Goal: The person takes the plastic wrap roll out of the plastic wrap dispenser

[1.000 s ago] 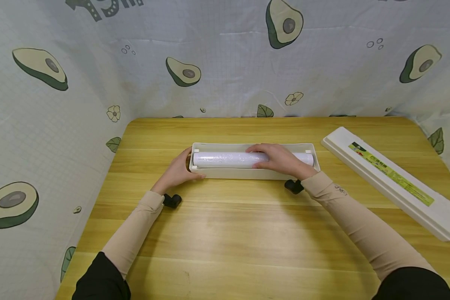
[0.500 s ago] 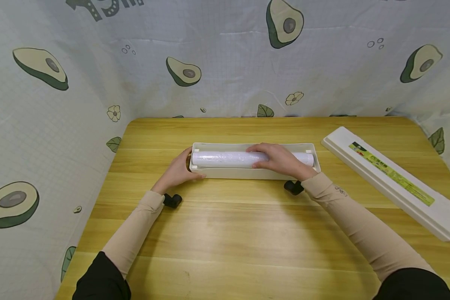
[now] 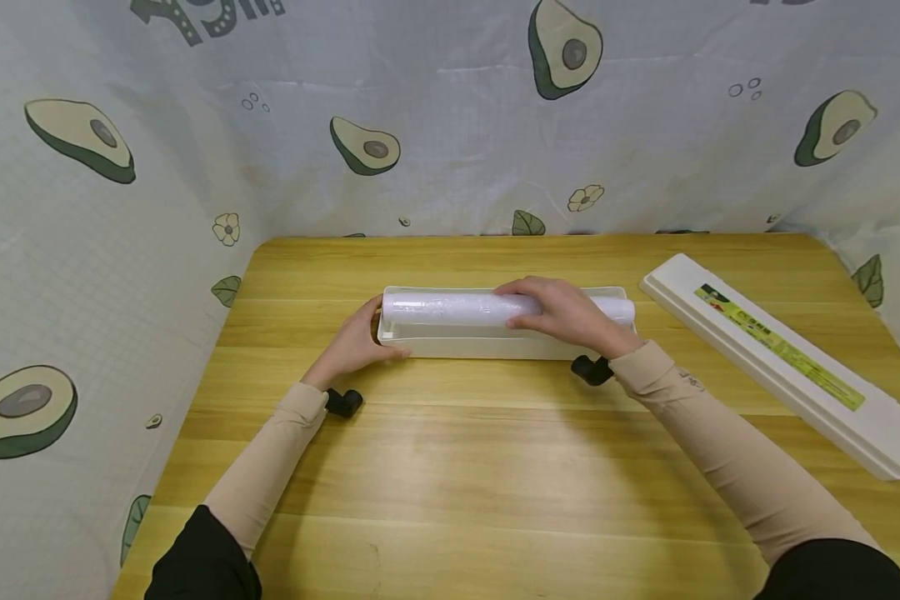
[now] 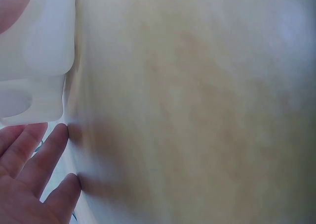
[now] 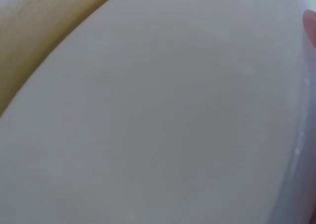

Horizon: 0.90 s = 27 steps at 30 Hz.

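A clear-wrapped roll of cling film (image 3: 450,309) lies lengthwise at the top of a long white dispenser box (image 3: 480,348), with a strip of the box's inside showing in front of it. From above, my right hand (image 3: 566,318) grips the roll right of its middle, thumb in front and fingers behind. At the left end of the box, my left hand (image 3: 354,340) holds it, thumb along the front. The left wrist view has the box end (image 4: 44,41) between thumb and fingers. The box wall (image 5: 163,105) fills most of the right wrist view, the roll (image 5: 307,150) at its right edge.
A long white lid (image 3: 787,367) with a green and yellow label lies slantwise on the right of the wooden table (image 3: 450,467). Black wrist cameras sit under both wrists. A cloth with avocado prints (image 3: 450,108) hangs behind the table and along its sides.
My right hand has lifted the roll slightly and shifted it towards the back of the box, uncovering the inside along the front. The left hand and the box stay in place.
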Available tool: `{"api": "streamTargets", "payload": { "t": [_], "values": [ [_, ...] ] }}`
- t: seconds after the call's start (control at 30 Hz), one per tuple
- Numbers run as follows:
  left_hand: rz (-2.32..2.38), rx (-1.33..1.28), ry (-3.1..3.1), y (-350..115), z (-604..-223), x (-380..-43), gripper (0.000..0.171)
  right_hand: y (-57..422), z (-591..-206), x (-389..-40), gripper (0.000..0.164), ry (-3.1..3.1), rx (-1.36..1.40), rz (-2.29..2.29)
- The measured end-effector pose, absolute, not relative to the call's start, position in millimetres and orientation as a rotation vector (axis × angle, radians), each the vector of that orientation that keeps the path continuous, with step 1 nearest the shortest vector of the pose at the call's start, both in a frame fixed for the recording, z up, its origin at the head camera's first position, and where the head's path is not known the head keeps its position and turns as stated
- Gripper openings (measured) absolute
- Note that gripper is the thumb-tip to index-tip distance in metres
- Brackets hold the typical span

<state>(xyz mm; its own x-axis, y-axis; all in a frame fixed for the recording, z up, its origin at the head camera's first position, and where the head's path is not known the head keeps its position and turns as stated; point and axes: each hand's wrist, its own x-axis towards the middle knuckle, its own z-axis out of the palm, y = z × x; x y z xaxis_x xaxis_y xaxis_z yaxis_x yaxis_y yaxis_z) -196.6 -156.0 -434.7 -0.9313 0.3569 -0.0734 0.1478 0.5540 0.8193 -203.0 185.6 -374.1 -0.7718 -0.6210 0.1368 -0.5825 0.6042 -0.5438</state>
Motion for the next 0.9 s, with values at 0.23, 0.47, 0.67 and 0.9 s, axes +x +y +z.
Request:
{"api": "streamTargets", "payload": {
  "t": [0.23,0.47,0.67,0.9],
  "values": [
    [1.322,0.422,2.555,-156,-436,-196,0.102,189,-372,-201,0.048,2.767,-1.053,-0.905],
    [1.328,0.43,2.55,-156,-435,-196,0.101,190,-366,-198,0.048,2.787,-1.062,-0.902],
    [1.355,0.437,2.536,-155,-434,-195,0.102,192,-358,-196,0.048,2.813,-1.033,-0.886],
    [1.353,0.433,2.543,-155,-434,-195,0.102,196,-349,-195,0.047,2.843,-1.005,-0.853]
  ]
}}
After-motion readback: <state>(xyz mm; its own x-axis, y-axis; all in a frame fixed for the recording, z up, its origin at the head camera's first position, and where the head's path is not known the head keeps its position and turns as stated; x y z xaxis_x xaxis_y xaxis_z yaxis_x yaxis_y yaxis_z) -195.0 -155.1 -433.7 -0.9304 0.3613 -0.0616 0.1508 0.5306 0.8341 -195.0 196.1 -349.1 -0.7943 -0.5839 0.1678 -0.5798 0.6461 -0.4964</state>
